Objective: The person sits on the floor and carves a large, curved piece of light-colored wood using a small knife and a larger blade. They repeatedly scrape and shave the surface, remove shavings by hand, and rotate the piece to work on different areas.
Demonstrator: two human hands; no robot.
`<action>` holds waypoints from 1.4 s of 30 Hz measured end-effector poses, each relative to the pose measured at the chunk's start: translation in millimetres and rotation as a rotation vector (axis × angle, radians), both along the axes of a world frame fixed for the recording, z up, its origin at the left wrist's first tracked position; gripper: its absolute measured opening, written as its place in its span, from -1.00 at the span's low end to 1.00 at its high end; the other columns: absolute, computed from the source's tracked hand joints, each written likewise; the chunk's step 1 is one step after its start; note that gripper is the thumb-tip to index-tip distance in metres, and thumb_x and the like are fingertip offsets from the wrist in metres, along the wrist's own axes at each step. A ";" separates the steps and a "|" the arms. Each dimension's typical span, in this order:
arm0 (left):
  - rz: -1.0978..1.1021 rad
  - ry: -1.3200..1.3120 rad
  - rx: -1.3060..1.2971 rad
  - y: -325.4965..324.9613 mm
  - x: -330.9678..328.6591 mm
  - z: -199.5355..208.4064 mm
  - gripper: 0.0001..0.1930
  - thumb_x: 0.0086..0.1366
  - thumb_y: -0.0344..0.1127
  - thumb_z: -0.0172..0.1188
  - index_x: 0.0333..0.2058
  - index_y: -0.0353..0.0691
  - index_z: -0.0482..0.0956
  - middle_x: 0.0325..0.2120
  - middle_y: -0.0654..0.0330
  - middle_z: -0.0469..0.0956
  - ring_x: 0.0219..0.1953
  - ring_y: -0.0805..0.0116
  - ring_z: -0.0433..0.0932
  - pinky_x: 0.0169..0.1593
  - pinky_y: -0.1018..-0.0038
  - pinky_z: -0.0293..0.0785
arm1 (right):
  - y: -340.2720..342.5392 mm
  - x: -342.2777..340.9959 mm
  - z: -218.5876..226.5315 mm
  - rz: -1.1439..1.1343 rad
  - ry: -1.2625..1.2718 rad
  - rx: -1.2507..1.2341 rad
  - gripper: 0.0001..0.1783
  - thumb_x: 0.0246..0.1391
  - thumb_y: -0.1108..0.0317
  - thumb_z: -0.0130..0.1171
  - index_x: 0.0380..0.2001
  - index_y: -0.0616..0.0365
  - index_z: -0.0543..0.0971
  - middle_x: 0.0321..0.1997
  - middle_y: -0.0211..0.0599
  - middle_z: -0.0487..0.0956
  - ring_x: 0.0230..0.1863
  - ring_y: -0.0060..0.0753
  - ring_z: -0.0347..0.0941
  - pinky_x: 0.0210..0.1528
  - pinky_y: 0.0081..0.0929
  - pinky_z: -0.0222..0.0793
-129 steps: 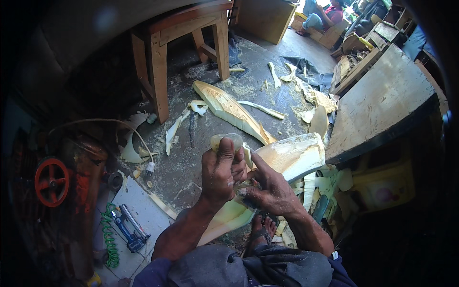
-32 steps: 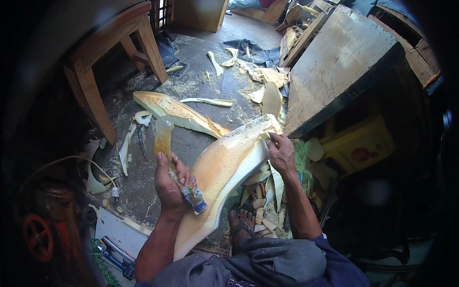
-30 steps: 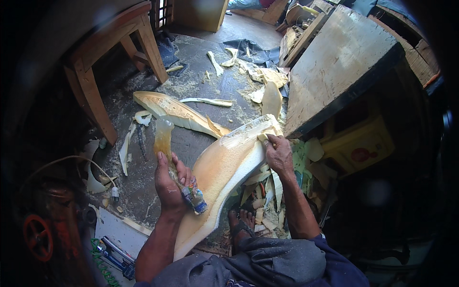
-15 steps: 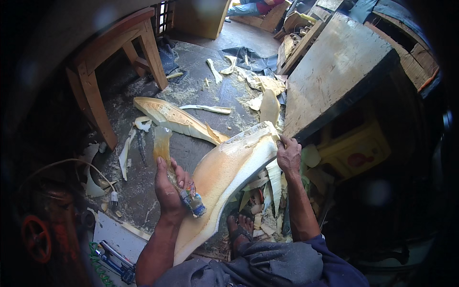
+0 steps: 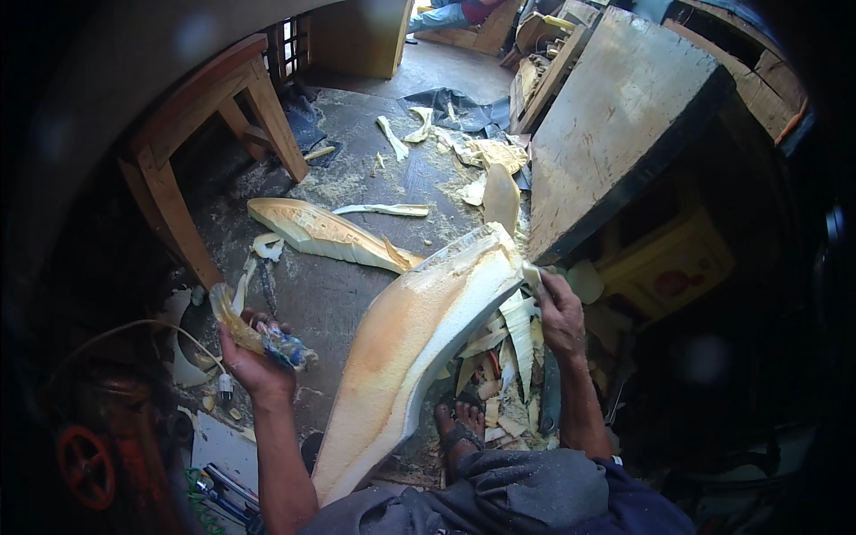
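Note:
A long, curved piece of pale foam [image 5: 383,343], like a seat pad, slants up from my lap with its orange-tan face upward and whitish sides. To its left, apart from it, my left hand [image 5: 259,361] is closed around a translucent amber, bent tool [image 5: 230,314] whose lower end is wrapped in crumpled coloured plastic. I cannot tell its exact kind. Close beside the foam's far right corner, my right hand [image 5: 562,312] pinches a small pale foam scrap [image 5: 532,275]. Cut foam strips [image 5: 517,334] lie below that hand, near my sandalled foot [image 5: 457,428].
Another carved foam piece [image 5: 325,234] lies on the floor ahead. A wooden stool [image 5: 254,107] stands far left, and a large worn block [image 5: 615,134] at right. A yellow container [image 5: 678,267] sits in shadow. A plug and cord [image 5: 225,383] are at left. Someone sits far back.
My left hand has swung left, off the foam, with the amber tool. My right hand has drawn slightly right and down from the foam's corner, and a pale scrap now shows in its fingers.

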State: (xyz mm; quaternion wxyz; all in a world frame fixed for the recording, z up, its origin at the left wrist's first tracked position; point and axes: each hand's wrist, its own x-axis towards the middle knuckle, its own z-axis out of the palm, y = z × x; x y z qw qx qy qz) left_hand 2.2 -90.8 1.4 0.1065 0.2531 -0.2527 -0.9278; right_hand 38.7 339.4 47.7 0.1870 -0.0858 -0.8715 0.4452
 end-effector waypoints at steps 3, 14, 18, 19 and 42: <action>0.004 -0.077 -0.030 -35.9 -8.1 -46.9 -0.55 0.50 0.13 -0.03 0.00 -0.14 0.52 -0.33 0.23 0.49 -0.33 0.31 0.54 -0.20 0.21 0.58 | 28.3 41.6 -16.5 0.034 -0.199 -0.020 -0.59 0.27 0.32 0.25 0.12 0.28 0.58 -0.23 -0.24 0.65 -0.21 -0.41 0.57 -0.08 -0.41 0.47; -0.053 -0.465 -0.029 -82.9 -0.9 -181.5 -0.50 0.53 0.08 -0.11 0.20 -0.17 0.35 -0.02 0.16 0.39 0.06 0.13 0.44 0.18 0.02 0.45 | 67.6 147.3 -86.5 -0.073 -0.599 0.075 -0.61 0.23 0.28 0.19 0.06 0.25 0.64 -0.07 0.06 0.69 -0.01 0.04 0.64 0.10 -0.22 0.50; 0.035 -0.504 -0.067 -96.6 5.4 -187.5 -0.52 0.52 0.06 -0.09 0.20 -0.16 0.41 0.01 0.11 0.51 0.04 0.07 0.53 0.13 0.02 0.51 | 59.4 127.0 -72.3 -0.100 -0.544 0.131 -0.63 0.23 0.29 0.17 0.03 0.26 0.65 0.00 0.07 0.65 0.05 0.05 0.60 0.13 -0.24 0.47; 0.085 -0.528 -0.086 -99.2 8.3 -189.1 -0.53 0.52 0.05 -0.06 0.17 -0.15 0.43 0.00 0.09 0.54 0.02 0.07 0.55 0.10 0.05 0.54 | 55.4 118.0 -65.4 -0.099 -0.498 0.125 -0.64 0.23 0.30 0.17 0.02 0.26 0.65 -0.01 0.07 0.65 0.05 0.04 0.60 0.12 -0.24 0.47; -0.230 -0.372 -0.770 -45.0 -7.0 -107.4 -0.52 0.49 -0.19 0.10 0.29 -0.26 0.34 0.11 0.06 0.42 0.18 0.13 0.44 0.25 0.16 0.35 | 56.3 121.0 -42.2 -0.074 -0.809 0.381 -0.64 0.20 0.07 0.29 -0.26 0.19 0.72 -0.28 -0.05 0.71 -0.21 0.09 0.67 -0.11 -0.14 0.53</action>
